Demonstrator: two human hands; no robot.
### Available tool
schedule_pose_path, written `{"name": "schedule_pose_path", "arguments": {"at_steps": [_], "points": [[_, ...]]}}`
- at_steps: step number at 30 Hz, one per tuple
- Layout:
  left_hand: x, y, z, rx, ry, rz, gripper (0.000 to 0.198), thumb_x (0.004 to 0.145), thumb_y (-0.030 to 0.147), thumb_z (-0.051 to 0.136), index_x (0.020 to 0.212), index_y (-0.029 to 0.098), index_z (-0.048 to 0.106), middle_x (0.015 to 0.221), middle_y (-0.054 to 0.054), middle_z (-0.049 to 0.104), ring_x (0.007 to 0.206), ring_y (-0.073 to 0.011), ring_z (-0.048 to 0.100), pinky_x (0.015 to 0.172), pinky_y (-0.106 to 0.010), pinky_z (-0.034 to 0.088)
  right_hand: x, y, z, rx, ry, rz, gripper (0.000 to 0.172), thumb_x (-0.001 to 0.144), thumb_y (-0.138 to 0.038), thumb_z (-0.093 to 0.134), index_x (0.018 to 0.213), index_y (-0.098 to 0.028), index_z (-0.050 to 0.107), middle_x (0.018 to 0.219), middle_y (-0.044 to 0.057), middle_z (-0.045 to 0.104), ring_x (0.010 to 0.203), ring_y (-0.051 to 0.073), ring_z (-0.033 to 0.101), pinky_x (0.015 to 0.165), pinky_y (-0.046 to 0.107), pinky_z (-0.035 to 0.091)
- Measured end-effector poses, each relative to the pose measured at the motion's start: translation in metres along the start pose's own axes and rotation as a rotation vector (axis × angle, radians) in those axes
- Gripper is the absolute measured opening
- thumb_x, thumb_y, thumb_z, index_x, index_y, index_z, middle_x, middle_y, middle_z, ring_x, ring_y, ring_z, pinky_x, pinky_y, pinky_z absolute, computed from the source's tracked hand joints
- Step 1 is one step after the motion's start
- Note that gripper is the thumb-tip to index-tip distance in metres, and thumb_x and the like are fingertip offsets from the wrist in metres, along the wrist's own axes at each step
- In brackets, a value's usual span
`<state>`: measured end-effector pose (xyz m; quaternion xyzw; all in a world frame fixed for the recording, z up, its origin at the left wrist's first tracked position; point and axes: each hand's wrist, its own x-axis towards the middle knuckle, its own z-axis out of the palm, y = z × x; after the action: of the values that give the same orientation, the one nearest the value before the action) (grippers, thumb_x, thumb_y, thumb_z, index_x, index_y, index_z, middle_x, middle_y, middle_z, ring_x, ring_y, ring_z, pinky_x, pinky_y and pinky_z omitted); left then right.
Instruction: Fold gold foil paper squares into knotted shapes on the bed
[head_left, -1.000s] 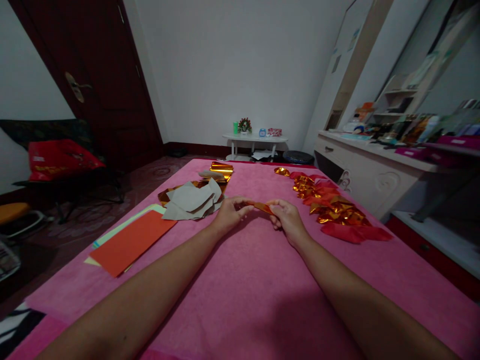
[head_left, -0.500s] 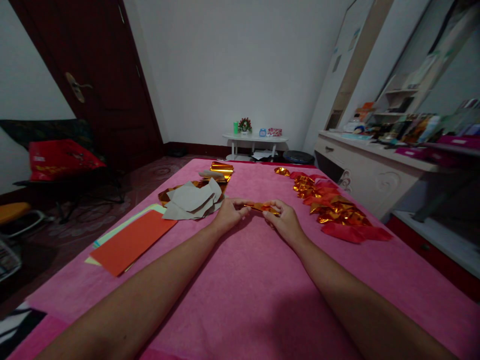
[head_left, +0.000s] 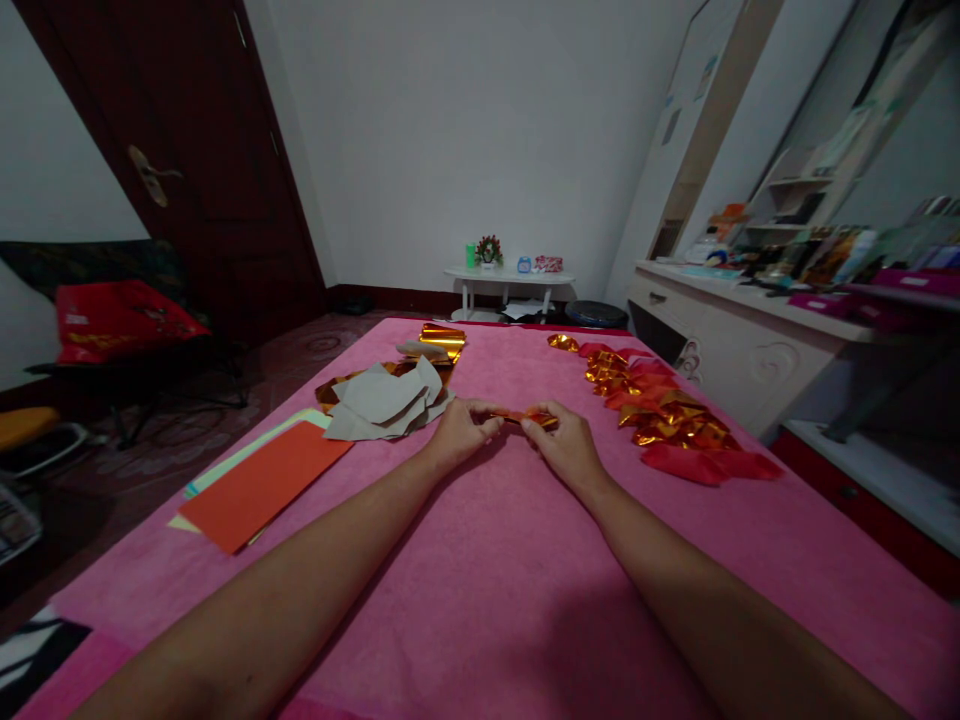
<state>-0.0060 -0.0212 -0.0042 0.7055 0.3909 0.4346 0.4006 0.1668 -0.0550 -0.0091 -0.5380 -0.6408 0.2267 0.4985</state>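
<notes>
Between my two hands is a small folded piece of shiny gold-orange foil paper (head_left: 516, 416), held just over the pink cloth. My left hand (head_left: 466, 430) pinches its left end between thumb and fingers. At its right end, my right hand (head_left: 559, 436) grips it with the thumb on the near side. The fingers hide part of the paper. Left of my left hand lie grey paper sheets (head_left: 386, 395), with gold foil showing under them. To the right of my right hand are folded gold foil pieces (head_left: 679, 420) and red folded pieces (head_left: 709, 463) in a row.
A pink cloth (head_left: 480, 580) covers the table. Orange card sheets (head_left: 266, 485) lie at the left, and a gold foil roll (head_left: 442, 340) at the far end. Beyond stands a small white table (head_left: 510, 276). A white dresser (head_left: 735, 320) is at the right.
My right hand's thumb and fingers have shifted slightly left along the foil paper, which looks a little flatter between my hands. My left hand has stayed nearly in place.
</notes>
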Motion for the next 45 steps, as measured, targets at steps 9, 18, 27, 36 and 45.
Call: {"name": "schedule_pose_path", "arguments": {"at_steps": [9,18,27,36,45], "points": [[0.001,-0.001,0.002,-0.003,0.028,-0.058,0.031,0.070,0.012,0.054,0.095,0.008,0.073,0.065,-0.005,0.069,0.050,-0.0088,0.054,0.050,-0.019,0.042,0.001,0.005,0.002,-0.139,0.009,-0.068,0.021,0.072,-0.030,0.064,0.090,-0.020,0.062,0.085,0.004,0.070,0.077,0.018,0.066,0.069,0.029,0.050],[0.000,0.002,0.001,0.007,0.045,-0.054,0.030,0.074,0.015,0.053,0.095,0.009,0.073,0.060,-0.004,0.067,0.048,-0.0092,0.054,0.048,-0.019,0.040,0.000,-0.002,-0.001,-0.542,0.058,-0.035,0.023,0.079,-0.040,0.058,0.093,-0.023,0.064,0.078,0.004,0.070,0.071,0.020,0.063,0.062,0.028,0.042],[-0.003,0.002,0.006,0.105,0.035,0.048,0.028,0.071,0.010,0.053,0.089,0.012,0.074,0.076,-0.007,0.072,0.059,-0.0113,0.061,0.056,-0.020,0.048,-0.007,-0.015,-0.003,-0.800,0.000,-0.138,0.022,0.087,-0.037,0.048,0.086,-0.023,0.065,0.087,0.004,0.065,0.077,0.017,0.061,0.062,0.027,0.037],[-0.003,0.007,0.003,0.048,0.054,-0.010,0.028,0.074,0.013,0.053,0.092,0.011,0.074,0.063,-0.005,0.069,0.048,-0.0092,0.055,0.049,-0.019,0.043,-0.005,-0.016,-0.005,-0.932,-0.024,-0.171,0.020,0.088,-0.031,0.046,0.093,-0.022,0.064,0.098,0.005,0.059,0.074,0.016,0.059,0.059,0.028,0.036],[-0.003,0.002,0.009,0.145,0.045,0.070,0.022,0.073,0.018,0.056,0.086,0.011,0.072,0.068,-0.004,0.070,0.055,-0.0107,0.058,0.053,-0.019,0.043,-0.006,-0.019,-0.005,-0.910,-0.001,-0.340,0.012,0.082,-0.017,0.047,0.080,-0.019,0.058,0.086,0.006,0.059,0.084,0.018,0.052,0.068,0.029,0.036]]}}
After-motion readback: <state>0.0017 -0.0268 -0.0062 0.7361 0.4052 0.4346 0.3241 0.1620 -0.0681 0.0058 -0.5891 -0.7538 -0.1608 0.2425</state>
